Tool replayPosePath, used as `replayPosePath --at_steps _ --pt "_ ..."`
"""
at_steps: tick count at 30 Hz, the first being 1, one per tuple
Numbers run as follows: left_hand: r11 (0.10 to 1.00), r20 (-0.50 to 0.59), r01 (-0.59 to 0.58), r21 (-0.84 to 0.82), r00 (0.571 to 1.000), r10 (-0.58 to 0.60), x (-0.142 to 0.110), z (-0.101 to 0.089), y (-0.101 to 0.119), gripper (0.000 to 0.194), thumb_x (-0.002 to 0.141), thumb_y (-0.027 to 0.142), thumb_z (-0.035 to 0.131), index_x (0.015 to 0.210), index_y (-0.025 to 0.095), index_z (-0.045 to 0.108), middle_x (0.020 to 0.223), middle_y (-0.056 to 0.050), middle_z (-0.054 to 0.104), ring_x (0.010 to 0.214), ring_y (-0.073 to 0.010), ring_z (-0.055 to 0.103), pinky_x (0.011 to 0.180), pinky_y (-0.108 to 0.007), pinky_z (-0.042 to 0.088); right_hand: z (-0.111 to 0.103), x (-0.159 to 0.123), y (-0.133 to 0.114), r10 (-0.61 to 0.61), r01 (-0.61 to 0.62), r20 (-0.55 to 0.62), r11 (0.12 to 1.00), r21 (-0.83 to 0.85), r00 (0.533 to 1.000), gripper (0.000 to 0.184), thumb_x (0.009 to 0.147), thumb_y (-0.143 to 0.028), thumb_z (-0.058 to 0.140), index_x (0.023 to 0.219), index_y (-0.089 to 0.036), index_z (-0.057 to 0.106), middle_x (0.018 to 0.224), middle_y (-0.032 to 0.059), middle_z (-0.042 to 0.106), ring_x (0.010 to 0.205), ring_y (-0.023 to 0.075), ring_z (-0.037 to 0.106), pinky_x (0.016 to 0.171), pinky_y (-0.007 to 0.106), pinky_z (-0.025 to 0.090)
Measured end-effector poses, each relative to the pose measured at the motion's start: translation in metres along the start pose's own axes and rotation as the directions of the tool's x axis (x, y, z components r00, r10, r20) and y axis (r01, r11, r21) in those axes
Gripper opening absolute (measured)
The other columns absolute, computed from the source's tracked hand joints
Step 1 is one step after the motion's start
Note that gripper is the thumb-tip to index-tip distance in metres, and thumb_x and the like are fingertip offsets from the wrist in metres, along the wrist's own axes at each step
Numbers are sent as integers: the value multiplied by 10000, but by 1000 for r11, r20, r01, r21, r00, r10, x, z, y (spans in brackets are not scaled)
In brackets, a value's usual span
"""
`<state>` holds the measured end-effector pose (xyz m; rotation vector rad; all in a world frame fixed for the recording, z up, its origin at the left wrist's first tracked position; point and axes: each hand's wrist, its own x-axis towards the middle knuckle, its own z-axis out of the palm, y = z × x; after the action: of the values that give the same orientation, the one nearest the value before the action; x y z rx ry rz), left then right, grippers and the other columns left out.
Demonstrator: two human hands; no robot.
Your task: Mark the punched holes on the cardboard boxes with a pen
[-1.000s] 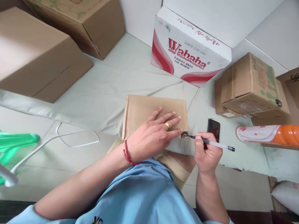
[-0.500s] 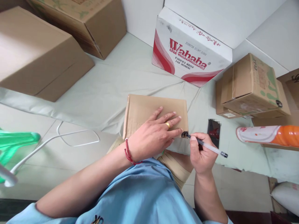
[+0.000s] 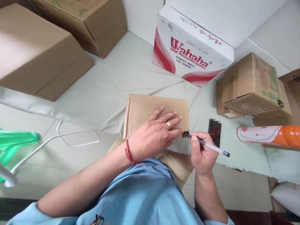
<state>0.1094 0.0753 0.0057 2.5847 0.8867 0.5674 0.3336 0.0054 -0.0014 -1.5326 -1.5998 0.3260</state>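
Note:
A small brown cardboard box (image 3: 145, 106) lies in front of me at the edge of the covered table. My left hand (image 3: 157, 134) rests flat on it with fingers spread, a gold ring on one finger and a red cord at the wrist. Pinched in my right hand (image 3: 203, 153) is a pen (image 3: 212, 146) with a clear barrel and a dark end. Its tip meets a dark scribbled patch (image 3: 185, 134) at the box's near right corner, just beside my left fingertips.
A white Wahaba-style water carton printed "Wahaha" (image 3: 191, 53) stands behind. Large cardboard boxes (image 3: 47, 56) sit at left, smaller stacked boxes (image 3: 250, 84) at right. A dark phone (image 3: 214, 132) and an orange-and-white bottle (image 3: 269, 134) lie right. A white metal frame (image 3: 35, 150) stands lower left.
The pen and my right hand have shifted very slightly, the pen's rear end a little to the right. My left hand and the box stay in place.

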Motion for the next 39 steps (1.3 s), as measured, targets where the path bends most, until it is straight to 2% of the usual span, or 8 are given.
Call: replayPosePath --at_steps 3,7,12,26,31,33,36,39 --pt "1000 -9 -4 -7 1000 4 0 0 0 299 1074 214 634 1334 241 780 1657 -127 629 1586 -381 553 1360 -721 317 0 0 -1 17 -17 35 1000 7 999 154 1035 -262 656 931 -196 749 697 -27 683 559 105 603 556 213 490" --pt "1000 -11 -3 -12 1000 3 1 0 0 301 1076 201 620 1326 237 783 1655 -128 630 1586 -387 554 1352 -732 329 0 0 -2 47 -47 1 999 7 999 187 1044 -300 645 924 -196 743 702 -16 683 584 122 623 574 230 508" --pt "1000 -10 -6 -12 1000 6 0 0 0 309 1073 208 635 1342 241 782 1654 -127 632 1587 -385 553 1356 -724 328 0 0 -2 18 -19 38 1000 5 999 171 1037 -278 644 928 -198 749 700 -25 680 559 108 598 558 220 493" --pt "1000 -6 -3 -1 1000 3 -1 1 -1 321 1066 209 647 1357 254 777 1660 -120 628 1596 -371 543 1367 -703 314 -5 0 2 76 -76 -56 997 4 996 184 1009 -270 651 859 -203 731 667 -30 635 545 111 551 530 229 448" --pt "1000 3 0 -10 1000 0 -1 1 -1 323 1042 204 675 1344 250 780 1665 -120 623 1599 -374 538 1376 -705 296 -5 -1 1 82 -82 10 997 -6 997 199 1013 -305 647 864 -204 731 690 -18 657 572 121 578 562 238 483" --pt "1000 4 -1 -5 1000 1 -1 0 -1 321 1050 207 666 1346 259 778 1664 -115 625 1598 -369 540 1373 -701 304 -8 -2 5 108 -108 -29 994 -6 994 196 1009 -326 663 875 -200 731 684 -21 653 552 117 565 543 234 470" --pt "1000 -1 -4 4 1000 4 -1 0 -1 320 1053 197 657 1344 260 774 1657 -113 632 1602 -366 537 1368 -699 316 -16 -3 18 197 -193 -158 980 43 967 228 1028 -389 674 924 -191 719 691 -22 650 529 114 558 535 234 462" --pt "1000 8 -8 6 1000 8 -1 1 -1 334 1048 179 651 1359 243 753 1661 -114 628 1604 -373 534 1361 -715 320 -26 -1 37 245 -250 -182 968 -9 952 263 1046 -437 678 1067 -182 740 808 17 732 632 141 657 634 264 537"
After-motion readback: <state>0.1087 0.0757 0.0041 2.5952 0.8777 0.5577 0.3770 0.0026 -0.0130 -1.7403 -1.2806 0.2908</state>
